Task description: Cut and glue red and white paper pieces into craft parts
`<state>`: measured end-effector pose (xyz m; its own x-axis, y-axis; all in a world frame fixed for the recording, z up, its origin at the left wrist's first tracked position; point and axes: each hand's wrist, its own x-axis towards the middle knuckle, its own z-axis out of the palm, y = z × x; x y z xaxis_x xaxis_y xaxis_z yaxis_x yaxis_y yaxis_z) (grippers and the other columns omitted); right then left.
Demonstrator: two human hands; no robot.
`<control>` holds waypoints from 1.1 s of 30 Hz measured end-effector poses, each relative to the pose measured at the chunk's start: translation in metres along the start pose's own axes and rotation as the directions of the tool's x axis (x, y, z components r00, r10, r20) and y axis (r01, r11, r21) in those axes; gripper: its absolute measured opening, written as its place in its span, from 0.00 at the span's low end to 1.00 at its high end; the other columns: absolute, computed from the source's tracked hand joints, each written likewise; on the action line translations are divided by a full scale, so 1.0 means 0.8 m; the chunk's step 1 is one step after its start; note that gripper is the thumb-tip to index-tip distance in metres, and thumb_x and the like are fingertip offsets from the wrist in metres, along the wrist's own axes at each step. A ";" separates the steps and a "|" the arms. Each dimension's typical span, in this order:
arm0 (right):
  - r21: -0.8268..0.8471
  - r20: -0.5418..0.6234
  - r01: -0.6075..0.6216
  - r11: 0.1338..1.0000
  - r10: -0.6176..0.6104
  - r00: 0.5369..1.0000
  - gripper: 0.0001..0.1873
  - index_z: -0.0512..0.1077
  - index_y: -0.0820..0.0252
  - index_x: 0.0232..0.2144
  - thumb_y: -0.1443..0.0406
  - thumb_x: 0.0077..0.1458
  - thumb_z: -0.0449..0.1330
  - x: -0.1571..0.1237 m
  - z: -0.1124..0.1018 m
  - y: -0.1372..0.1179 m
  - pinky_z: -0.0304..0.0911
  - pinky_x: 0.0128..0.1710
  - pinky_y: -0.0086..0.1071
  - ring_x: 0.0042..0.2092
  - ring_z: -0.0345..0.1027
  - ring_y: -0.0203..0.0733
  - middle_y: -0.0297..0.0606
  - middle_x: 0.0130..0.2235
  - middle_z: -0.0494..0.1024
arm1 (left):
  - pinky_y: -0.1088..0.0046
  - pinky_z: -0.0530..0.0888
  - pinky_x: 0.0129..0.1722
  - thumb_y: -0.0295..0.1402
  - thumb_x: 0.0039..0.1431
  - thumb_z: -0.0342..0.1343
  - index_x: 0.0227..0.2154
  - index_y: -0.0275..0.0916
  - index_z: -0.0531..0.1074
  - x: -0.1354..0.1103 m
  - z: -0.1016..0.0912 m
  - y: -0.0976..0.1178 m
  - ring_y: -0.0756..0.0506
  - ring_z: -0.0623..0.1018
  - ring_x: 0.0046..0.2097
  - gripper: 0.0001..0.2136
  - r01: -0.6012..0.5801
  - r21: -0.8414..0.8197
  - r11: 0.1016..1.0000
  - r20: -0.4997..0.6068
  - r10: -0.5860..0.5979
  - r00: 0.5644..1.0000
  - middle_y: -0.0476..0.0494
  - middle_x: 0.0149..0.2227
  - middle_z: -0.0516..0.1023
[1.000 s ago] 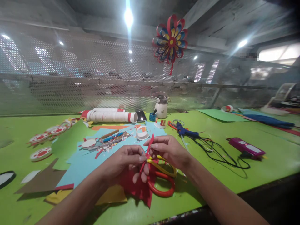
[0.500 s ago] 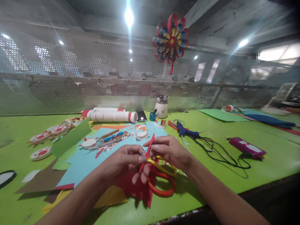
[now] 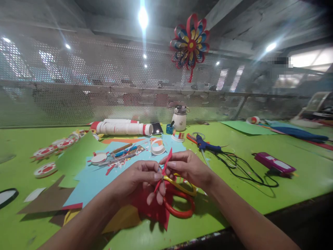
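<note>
Between my two hands is a narrow strip of red paper [image 3: 168,161], held tilted, its upper tip pointing up and right. My left hand [image 3: 145,177] pinches its lower part between thumb and fingers. My right hand [image 3: 188,166] is closed on the upper part, thumb against the fingertips. Scissors [image 3: 183,209] with one red and one yellow handle loop lie just under my hands, their blades hidden by my fingers. Below them is a larger piece of red paper [image 3: 158,211] with a pointed lower corner.
Light blue paper sheets [image 3: 85,187] with pens and paper scraps lie left of centre. White cardboard tubes [image 3: 122,128] and a flask [image 3: 179,119] stand behind. A blue glue gun [image 3: 208,145], its black cord and a purple box [image 3: 274,163] lie right. Round red-and-white pieces [image 3: 45,170] are far left.
Both hands keep nearly the same pose on the red paper strip. The green paper sheet at the left has sagged flatter.
</note>
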<state>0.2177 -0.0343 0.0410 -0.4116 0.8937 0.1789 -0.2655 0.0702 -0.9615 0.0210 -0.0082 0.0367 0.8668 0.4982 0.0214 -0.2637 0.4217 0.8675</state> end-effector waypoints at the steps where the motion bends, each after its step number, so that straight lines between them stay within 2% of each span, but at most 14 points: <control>1: 0.004 0.005 0.001 1.000 -0.001 1.000 0.13 0.80 0.64 0.39 0.64 0.50 0.67 0.000 0.000 -0.001 0.62 0.28 0.26 0.29 0.69 0.32 0.36 0.27 0.78 | 0.82 0.71 0.16 0.25 0.54 0.57 0.30 0.34 0.71 0.000 0.000 0.000 0.45 0.80 0.23 0.01 -0.003 -0.001 1.000 0.001 0.003 1.000 0.37 0.25 0.81; 13: -0.028 -0.016 -0.006 1.000 0.006 1.000 0.11 0.80 0.64 0.36 0.63 0.50 0.67 0.000 0.001 -0.001 0.62 0.27 0.26 0.27 0.69 0.31 0.35 0.26 0.78 | 0.82 0.72 0.17 0.24 0.55 0.56 0.31 0.34 0.72 0.000 -0.001 -0.001 0.46 0.81 0.24 0.01 0.003 -0.002 1.000 0.014 -0.003 1.000 0.37 0.25 0.81; 28: -0.057 0.004 0.019 0.998 -0.019 1.000 0.11 0.80 0.64 0.38 0.64 0.52 0.66 -0.002 0.000 0.001 0.63 0.29 0.26 0.28 0.70 0.32 0.36 0.27 0.78 | 0.81 0.72 0.17 0.25 0.55 0.56 0.28 0.34 0.70 -0.001 0.001 0.000 0.45 0.81 0.23 0.01 0.004 0.005 1.000 0.005 -0.004 1.000 0.36 0.25 0.81; 33: -0.059 0.001 0.025 0.998 -0.025 1.000 0.08 0.80 0.64 0.34 0.65 0.51 0.66 0.000 -0.001 0.002 0.63 0.28 0.26 0.28 0.69 0.32 0.35 0.26 0.78 | 0.82 0.71 0.16 0.26 0.53 0.58 0.30 0.34 0.71 -0.001 0.001 0.001 0.45 0.80 0.22 0.02 0.014 0.017 1.000 -0.011 -0.014 1.000 0.37 0.24 0.81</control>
<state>0.2181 -0.0341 0.0392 -0.4054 0.8912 0.2033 -0.2241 0.1187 -0.9673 0.0204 -0.0089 0.0374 0.8655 0.5009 0.0040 -0.2447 0.4157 0.8760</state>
